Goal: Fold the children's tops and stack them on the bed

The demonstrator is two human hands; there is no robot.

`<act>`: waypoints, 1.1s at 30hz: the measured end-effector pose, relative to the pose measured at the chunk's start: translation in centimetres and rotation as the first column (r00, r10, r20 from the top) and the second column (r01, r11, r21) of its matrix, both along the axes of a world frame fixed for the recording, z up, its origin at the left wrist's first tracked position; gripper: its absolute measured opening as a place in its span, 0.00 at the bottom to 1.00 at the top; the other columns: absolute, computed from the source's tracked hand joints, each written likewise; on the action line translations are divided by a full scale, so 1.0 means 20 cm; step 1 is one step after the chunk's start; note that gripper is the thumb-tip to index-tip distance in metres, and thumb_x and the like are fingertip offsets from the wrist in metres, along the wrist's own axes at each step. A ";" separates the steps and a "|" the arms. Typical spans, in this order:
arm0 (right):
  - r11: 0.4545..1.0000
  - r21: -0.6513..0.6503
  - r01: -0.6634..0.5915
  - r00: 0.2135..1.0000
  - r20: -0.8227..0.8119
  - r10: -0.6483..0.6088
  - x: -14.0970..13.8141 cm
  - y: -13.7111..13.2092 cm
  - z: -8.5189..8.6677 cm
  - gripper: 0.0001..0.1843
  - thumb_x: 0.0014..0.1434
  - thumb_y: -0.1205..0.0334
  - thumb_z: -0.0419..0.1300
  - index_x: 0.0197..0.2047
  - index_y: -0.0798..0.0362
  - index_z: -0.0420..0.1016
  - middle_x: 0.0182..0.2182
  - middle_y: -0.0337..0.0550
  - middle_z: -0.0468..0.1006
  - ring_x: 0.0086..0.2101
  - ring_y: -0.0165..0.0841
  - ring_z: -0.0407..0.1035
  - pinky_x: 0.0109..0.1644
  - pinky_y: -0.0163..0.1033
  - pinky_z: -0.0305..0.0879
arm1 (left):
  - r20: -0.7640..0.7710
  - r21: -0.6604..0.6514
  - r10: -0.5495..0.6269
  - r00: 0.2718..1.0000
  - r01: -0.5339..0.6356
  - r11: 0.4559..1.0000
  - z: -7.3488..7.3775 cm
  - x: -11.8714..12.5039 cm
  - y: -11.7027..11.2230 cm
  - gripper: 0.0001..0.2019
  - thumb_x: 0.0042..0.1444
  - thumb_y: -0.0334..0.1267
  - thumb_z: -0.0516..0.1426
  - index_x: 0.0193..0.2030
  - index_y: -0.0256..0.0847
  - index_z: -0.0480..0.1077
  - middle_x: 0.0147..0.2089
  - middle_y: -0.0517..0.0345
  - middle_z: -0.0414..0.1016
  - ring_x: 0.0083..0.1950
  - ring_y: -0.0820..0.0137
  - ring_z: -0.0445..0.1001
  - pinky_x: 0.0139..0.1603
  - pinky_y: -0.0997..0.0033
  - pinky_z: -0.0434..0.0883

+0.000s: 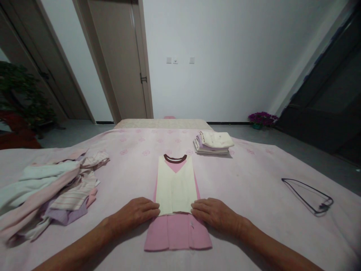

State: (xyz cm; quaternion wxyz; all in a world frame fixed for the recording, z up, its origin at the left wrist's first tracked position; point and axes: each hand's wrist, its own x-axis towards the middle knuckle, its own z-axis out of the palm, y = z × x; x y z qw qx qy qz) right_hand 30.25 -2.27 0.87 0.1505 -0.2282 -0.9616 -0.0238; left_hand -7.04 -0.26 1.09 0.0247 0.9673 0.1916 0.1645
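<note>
A pink garment (177, 231) with cream sleeves folded inward and a dark neckband lies lengthwise in front of me on the pink bedspread (248, 180). My left hand (135, 214) rests palm down at the left lower edge of the cream fold, fingertips on the fabric. My right hand (216, 213) lies the same way at the right lower edge. Both hands have their fingers stretched flat and together, gripping nothing.
A loose heap of clothes (47, 188) in pale green, pink, striped and lilac lies at the left. A stack of folded clothes (213, 143) sits at the far right of the bed. A dark wire hanger (308, 195) lies at the right. Doors and a potted plant (262, 119) stand beyond.
</note>
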 end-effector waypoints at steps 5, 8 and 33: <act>1.000 0.021 0.009 0.990 -0.138 -0.006 0.00 0.00 -0.07 0.14 0.68 0.67 0.54 0.55 0.54 0.72 0.49 0.53 0.80 0.49 0.37 0.75 0.52 0.43 0.72 | 0.087 0.000 0.010 0.996 -0.010 1.000 -0.07 0.00 0.00 0.12 0.69 0.33 0.51 0.56 0.43 0.69 0.51 0.48 0.79 0.50 0.67 0.78 0.52 0.67 0.75; 0.999 -0.052 0.008 0.980 -0.200 -0.019 0.01 -0.01 -0.08 0.13 0.68 0.67 0.55 0.54 0.54 0.72 0.49 0.53 0.80 0.50 0.36 0.74 0.54 0.43 0.72 | 0.161 -0.051 0.014 0.987 -0.006 0.999 -0.10 -0.01 0.00 0.12 0.68 0.32 0.51 0.55 0.43 0.69 0.52 0.47 0.78 0.51 0.67 0.77 0.51 0.69 0.76; 0.881 -0.457 0.122 0.794 -0.488 -0.363 -0.09 0.08 -0.02 0.15 0.70 0.57 0.48 0.48 0.51 0.75 0.40 0.48 0.81 0.39 0.35 0.74 0.46 0.40 0.69 | 0.355 -0.668 0.464 0.812 -0.127 0.733 -0.06 0.17 0.08 0.17 0.67 0.45 0.50 0.41 0.38 0.75 0.38 0.51 0.80 0.39 0.65 0.76 0.42 0.69 0.72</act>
